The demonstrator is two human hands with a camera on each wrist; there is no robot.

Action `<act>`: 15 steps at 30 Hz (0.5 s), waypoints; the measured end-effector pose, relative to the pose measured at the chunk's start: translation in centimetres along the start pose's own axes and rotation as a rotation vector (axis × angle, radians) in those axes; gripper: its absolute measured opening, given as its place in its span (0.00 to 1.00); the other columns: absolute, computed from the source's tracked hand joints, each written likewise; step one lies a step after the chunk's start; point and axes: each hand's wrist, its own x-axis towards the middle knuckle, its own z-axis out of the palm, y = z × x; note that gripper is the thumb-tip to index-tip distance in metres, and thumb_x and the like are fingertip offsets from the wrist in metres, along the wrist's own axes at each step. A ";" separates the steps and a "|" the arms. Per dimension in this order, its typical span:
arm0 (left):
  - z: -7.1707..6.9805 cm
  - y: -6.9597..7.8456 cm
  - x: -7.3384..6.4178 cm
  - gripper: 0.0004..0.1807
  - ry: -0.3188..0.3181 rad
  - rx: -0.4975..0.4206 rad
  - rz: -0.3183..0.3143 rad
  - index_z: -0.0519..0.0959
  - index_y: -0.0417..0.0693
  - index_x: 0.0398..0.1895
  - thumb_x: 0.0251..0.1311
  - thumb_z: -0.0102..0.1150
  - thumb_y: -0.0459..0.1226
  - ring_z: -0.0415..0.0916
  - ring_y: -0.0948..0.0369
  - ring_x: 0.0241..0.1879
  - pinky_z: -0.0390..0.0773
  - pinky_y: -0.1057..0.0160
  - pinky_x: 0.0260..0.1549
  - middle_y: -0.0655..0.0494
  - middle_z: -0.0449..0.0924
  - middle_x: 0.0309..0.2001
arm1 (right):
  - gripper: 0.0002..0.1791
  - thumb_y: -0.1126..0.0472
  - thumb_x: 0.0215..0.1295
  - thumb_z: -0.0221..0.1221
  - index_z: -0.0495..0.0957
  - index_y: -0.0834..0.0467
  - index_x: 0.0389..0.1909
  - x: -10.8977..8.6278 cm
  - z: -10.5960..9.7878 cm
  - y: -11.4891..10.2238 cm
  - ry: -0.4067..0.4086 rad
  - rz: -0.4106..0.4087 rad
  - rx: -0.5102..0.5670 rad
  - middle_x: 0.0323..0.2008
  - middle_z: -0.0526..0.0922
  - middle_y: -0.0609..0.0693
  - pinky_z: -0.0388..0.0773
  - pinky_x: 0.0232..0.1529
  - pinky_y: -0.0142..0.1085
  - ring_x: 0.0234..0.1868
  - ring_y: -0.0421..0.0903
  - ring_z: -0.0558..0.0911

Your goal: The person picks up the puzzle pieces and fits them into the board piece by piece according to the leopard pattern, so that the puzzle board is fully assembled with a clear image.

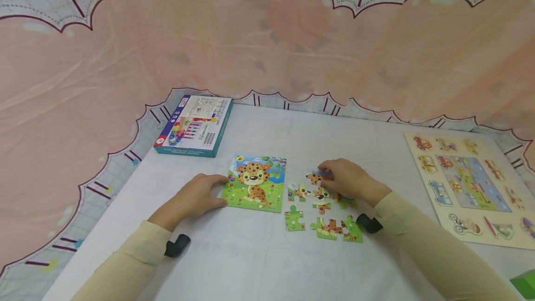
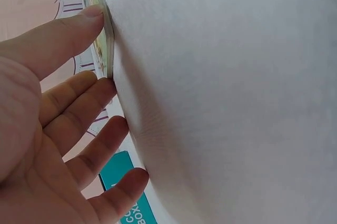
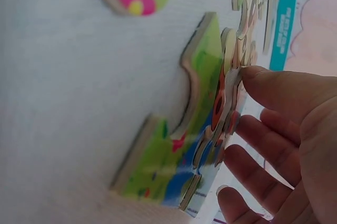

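Note:
A square leopard picture board (image 1: 254, 185) lies flat on the white table. My left hand (image 1: 199, 195) touches its left side with the thumb and forefinger; in the left wrist view the thumb (image 2: 79, 32) rests at the board's edge and the other fingers are spread. Right of the board lie several loose leopard jigsaw pieces. My right hand (image 1: 351, 180) pinches a jigsaw piece (image 1: 315, 178) at the back of this group, partly covering it. In the right wrist view the thumb (image 3: 279, 87) meets the piece's edge. Nearby lies a green jigsaw piece (image 1: 294, 219) with a flower.
A boxed toy set (image 1: 194, 124) with teal sides lies at the back left. On the right is a wooden vehicle puzzle board (image 1: 443, 217). A green object (image 1: 524, 284) shows at the lower right corner. Patterned cloth (image 1: 267, 45) hangs behind the table (image 1: 234, 254).

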 end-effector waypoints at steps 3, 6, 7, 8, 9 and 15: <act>0.0 0.0 0.0 0.35 0.000 0.001 0.003 0.74 0.45 0.67 0.57 0.73 0.43 0.65 0.42 0.66 0.67 0.39 0.63 0.45 0.74 0.63 | 0.22 0.57 0.68 0.64 0.78 0.65 0.57 0.0 0.0 0.1 0.000 0.000 0.003 0.51 0.83 0.58 0.77 0.54 0.51 0.50 0.55 0.80; -0.1 0.1 0.0 0.35 -0.002 0.001 0.003 0.74 0.44 0.67 0.57 0.73 0.43 0.65 0.42 0.66 0.67 0.39 0.63 0.44 0.74 0.64 | 0.22 0.57 0.67 0.65 0.78 0.65 0.57 0.2 0.0 0.2 0.005 0.008 0.019 0.50 0.84 0.57 0.77 0.54 0.51 0.49 0.54 0.81; -0.1 0.1 0.0 0.35 -0.002 0.002 0.003 0.74 0.45 0.67 0.57 0.73 0.43 0.65 0.42 0.66 0.67 0.39 0.63 0.44 0.74 0.64 | 0.22 0.57 0.67 0.65 0.79 0.65 0.57 0.2 0.0 0.2 0.007 0.015 0.028 0.50 0.84 0.57 0.77 0.54 0.51 0.49 0.54 0.81; -0.1 0.1 0.0 0.35 -0.004 0.003 0.002 0.74 0.45 0.67 0.57 0.73 0.43 0.65 0.42 0.66 0.67 0.39 0.63 0.44 0.74 0.64 | 0.21 0.57 0.67 0.65 0.79 0.65 0.56 0.3 0.0 0.3 0.008 0.020 0.038 0.49 0.84 0.57 0.77 0.54 0.51 0.49 0.54 0.81; -0.1 0.1 0.0 0.35 -0.005 0.003 0.001 0.74 0.45 0.68 0.57 0.73 0.43 0.65 0.42 0.66 0.67 0.39 0.63 0.44 0.73 0.64 | 0.21 0.57 0.67 0.65 0.79 0.65 0.56 0.4 0.0 0.3 0.009 0.025 0.046 0.49 0.84 0.56 0.77 0.55 0.51 0.49 0.54 0.81; -0.1 0.1 -0.1 0.35 -0.011 0.004 0.001 0.74 0.45 0.68 0.57 0.73 0.43 0.65 0.42 0.66 0.66 0.38 0.63 0.44 0.73 0.64 | 0.20 0.57 0.67 0.65 0.79 0.64 0.55 0.6 0.1 0.6 0.003 0.045 0.073 0.49 0.84 0.55 0.76 0.56 0.52 0.50 0.54 0.81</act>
